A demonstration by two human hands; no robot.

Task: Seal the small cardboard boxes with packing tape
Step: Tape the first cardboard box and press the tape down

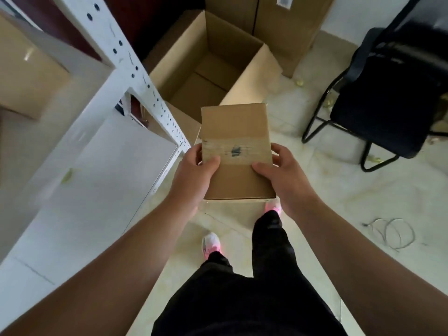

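Note:
I hold a small brown cardboard box in the air in front of me, over the floor. A strip of clear tape with a dark smudge runs across its closed top. My left hand grips the box's left side, thumb lying on the top. My right hand grips the right side in the same way, thumb on top and fingers curled round the edge. No tape roll shows in view.
A large open cardboard box stands on the floor just beyond the small one. A white metal shelf rack with another box fills the left. A black chair stands right; a wire coil lies on the tiles.

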